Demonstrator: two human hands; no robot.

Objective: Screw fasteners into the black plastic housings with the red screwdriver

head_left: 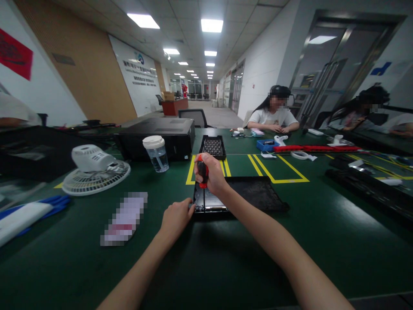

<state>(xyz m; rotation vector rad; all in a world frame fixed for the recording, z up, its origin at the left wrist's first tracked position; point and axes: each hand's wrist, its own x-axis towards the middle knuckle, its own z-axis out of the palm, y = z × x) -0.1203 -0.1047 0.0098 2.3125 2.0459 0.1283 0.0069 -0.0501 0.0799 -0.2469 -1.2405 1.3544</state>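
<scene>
My right hand (213, 173) is wrapped round the red and black handle of a screwdriver (202, 172), held upright over the left part of a flat black panel (254, 193). The screwdriver's tip is hidden from view. My left hand (177, 218) grips the panel's near left corner with its fingers pressed together. The panel lies flat on the green table, with shiny metallic strips along its left side. Just beyond it stands a black tray (213, 146) with rows of small round shapes inside.
To the left are a lidded clear cup (158, 155), a white fan (97, 172), a large black case (155, 133) and a blurred-out flat object (124, 219). A blue box (266, 145) sits at the back right, near a seated person (274, 114). Black parts (368, 189) lie right.
</scene>
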